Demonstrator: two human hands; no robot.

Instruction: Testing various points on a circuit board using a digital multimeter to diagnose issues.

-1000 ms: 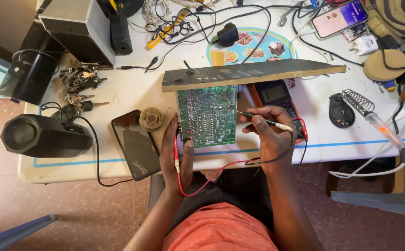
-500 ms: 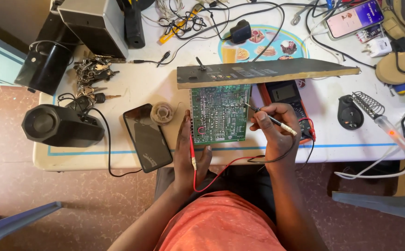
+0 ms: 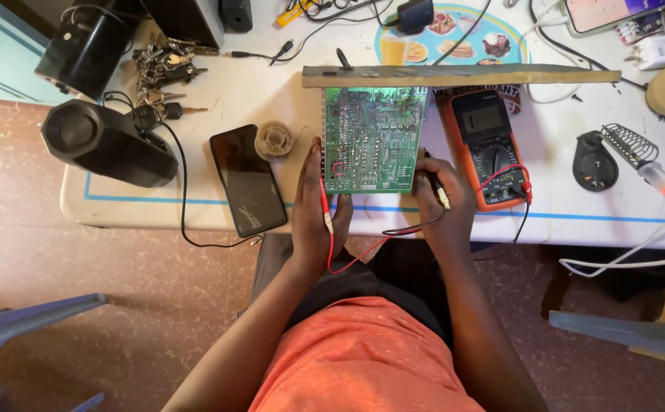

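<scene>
Item 1: green circuit board, solder side up, flat on white worktop, near front edge, top edge under a long grey strip.
L hand: fingers closed round red probe, palm against board's left edge.
R hand: closed on black probe w/ pale tip, at board's lower right corner.
Orange multimeter: just right of board, leads plugged in.
Left of board: solder spool, black phone, black speaker, keys.
Far right: soldering iron by its coil stand.
</scene>
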